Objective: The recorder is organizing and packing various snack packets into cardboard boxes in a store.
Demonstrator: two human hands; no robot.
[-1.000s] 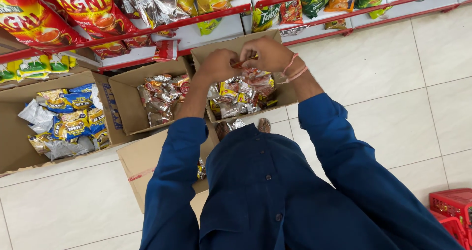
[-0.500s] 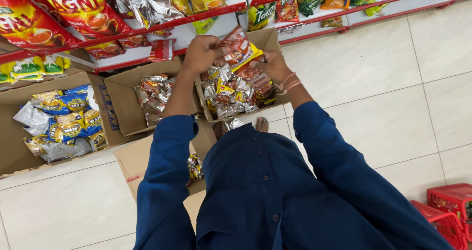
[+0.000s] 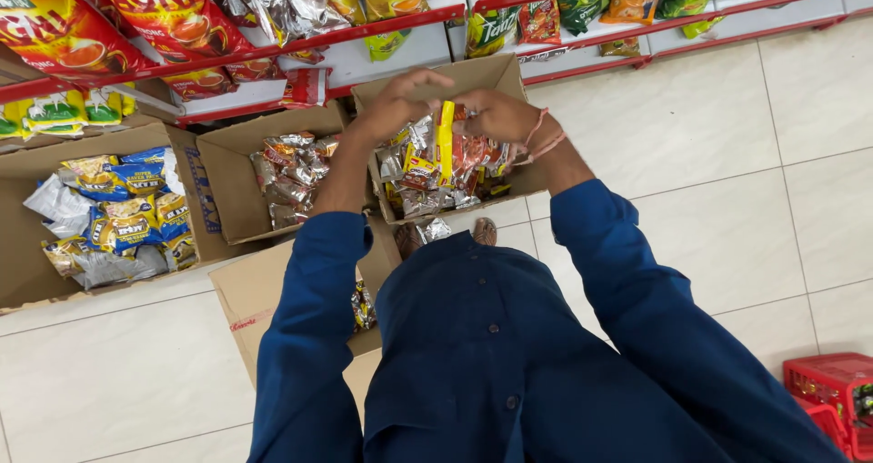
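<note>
I look down at my two blue-sleeved arms over an open cardboard box (image 3: pixel 506 74) on the floor. My left hand (image 3: pixel 397 102) and my right hand (image 3: pixel 497 115) together grip a bunch of small red, yellow and silver snack packets (image 3: pixel 443 145), held upright above the box. More of the same packets (image 3: pixel 422 193) fill the box below. Red thread bands sit on my right wrist.
A second box (image 3: pixel 227 167) of silver-brown packets and a third (image 3: pixel 27 245) of blue-yellow packets stand to the left. Another carton (image 3: pixel 255 299) lies by my left leg. Red shelves (image 3: pixel 300 40) of snack bags run along the top. A red crate (image 3: pixel 832 395) is at lower right.
My hands gathered packets in the box, lifted a bunch up and left, and now hold it lower and squared up over the box's middle.
</note>
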